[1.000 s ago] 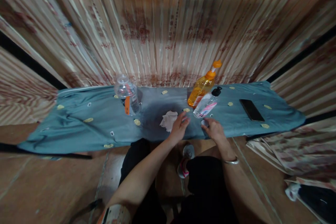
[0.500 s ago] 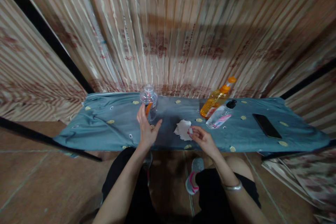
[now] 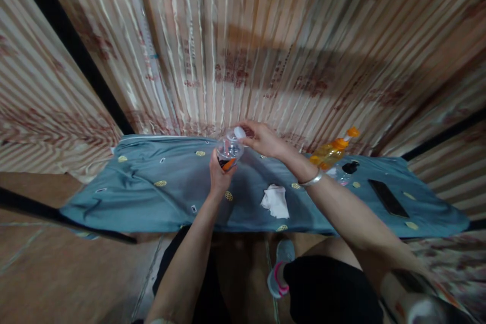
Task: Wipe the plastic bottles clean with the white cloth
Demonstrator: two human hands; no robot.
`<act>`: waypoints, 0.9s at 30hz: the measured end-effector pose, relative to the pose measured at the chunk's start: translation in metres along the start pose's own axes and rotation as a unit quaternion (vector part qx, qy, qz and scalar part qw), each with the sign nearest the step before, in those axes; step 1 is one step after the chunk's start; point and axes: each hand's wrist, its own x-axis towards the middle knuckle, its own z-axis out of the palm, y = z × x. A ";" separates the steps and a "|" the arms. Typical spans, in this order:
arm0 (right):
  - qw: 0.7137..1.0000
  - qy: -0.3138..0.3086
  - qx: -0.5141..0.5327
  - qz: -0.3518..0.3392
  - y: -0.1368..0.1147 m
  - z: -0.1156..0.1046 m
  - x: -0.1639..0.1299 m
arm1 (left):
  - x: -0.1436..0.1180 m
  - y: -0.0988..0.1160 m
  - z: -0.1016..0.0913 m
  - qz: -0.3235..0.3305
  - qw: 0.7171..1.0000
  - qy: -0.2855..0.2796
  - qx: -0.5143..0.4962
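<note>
My left hand (image 3: 222,174) is wrapped round a clear plastic bottle (image 3: 230,148) with an orange and black label, held tilted near the back of the cloth-covered table. Pinched between the fingers of my right hand (image 3: 261,137) is a white cap (image 3: 239,132), right at the bottle's mouth. Whether the cap touches the rim I cannot tell. A crumpled white tissue (image 3: 276,201) lies on the table, below and to the right of both hands.
Behind my right forearm stand an orange pump bottle (image 3: 329,154) and a clear bottle with a black pump (image 3: 350,167), partly hidden. A dark phone (image 3: 388,198) lies at the right on the blue-grey cloth (image 3: 132,197). Striped curtain (image 3: 243,35) hangs behind.
My left hand has closed on the clear bottle and tilted it. My right hand has moved from beside the tissue up and left to the bottle's mouth, carrying the white cap.
</note>
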 end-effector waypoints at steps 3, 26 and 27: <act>0.991 -0.077 -0.105 -0.026 -0.016 -0.016 0.005 | -0.006 -0.005 0.001 0.016 1.000 0.009 0.011; 0.935 -0.179 -0.302 -0.055 -0.045 -0.029 -0.023 | -0.031 0.006 0.001 0.078 0.995 0.008 0.056; 0.933 -0.191 -0.299 -0.064 -0.045 -0.029 -0.022 | -0.031 0.006 0.001 0.078 0.995 0.007 0.055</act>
